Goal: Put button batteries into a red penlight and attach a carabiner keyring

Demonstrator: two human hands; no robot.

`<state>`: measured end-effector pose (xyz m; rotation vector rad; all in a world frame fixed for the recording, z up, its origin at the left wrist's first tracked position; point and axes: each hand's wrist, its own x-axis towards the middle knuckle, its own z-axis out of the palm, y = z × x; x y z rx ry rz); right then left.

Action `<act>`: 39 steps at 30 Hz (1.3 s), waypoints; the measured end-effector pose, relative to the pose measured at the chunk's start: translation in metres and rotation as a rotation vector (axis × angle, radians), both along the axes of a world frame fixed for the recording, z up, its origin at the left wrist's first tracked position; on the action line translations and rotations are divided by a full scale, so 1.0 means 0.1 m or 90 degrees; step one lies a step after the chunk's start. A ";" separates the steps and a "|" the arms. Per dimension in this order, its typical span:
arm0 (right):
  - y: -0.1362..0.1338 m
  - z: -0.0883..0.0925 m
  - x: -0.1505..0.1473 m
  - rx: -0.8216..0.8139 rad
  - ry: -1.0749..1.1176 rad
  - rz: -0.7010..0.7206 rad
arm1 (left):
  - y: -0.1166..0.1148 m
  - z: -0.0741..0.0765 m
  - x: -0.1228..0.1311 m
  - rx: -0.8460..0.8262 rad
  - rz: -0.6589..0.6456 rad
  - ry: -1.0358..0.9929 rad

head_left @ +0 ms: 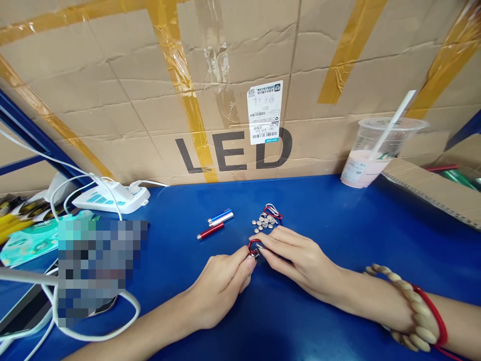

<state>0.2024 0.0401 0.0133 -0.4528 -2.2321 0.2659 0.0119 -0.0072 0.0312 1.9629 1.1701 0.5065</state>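
Note:
My left hand (pixel 227 283) is closed in a pinch on the silver metal end of a small red carabiner-like ring (pixel 254 242). My right hand (pixel 300 255) grips the ring's other side between thumb and fingers, with part of it hidden. Just beyond the fingertips lie several silver button cells (pixel 265 220) in a loose cluster. Touching that pile are red and silver loops (pixel 274 210) of a similar look. To the left, small metal tubes like mini flashlights lie on the blue table (pixel 173 215): a blue one (pixel 219 215), a silver one (pixel 221 219) and a red one (pixel 210 231).
A large cardboard box (pixel 131 100) marked LED walls off the back. A lidded cup with a straw (pixel 370 155) stands back right beside an open carton (pixel 432 190). At left are a white power strip (pixel 112 199), loose cables (pixel 93 337) and a phone-like device (pixel 28 306).

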 end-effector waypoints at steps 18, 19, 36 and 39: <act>0.04 -0.02 0.02 -0.091 -0.060 -0.094 | 0.02 -0.02 0.02 0.042 0.196 -0.054; 0.05 -0.03 0.03 -0.090 -0.059 -0.103 | 0.03 -0.02 0.01 0.045 0.212 -0.051; -0.01 0.02 0.01 -0.240 -0.099 -0.053 | 0.31 0.26 -0.17 0.208 0.259 -0.076; -0.03 0.03 0.01 -0.228 -0.111 -0.045 | 0.44 0.33 -0.29 0.246 0.259 -0.014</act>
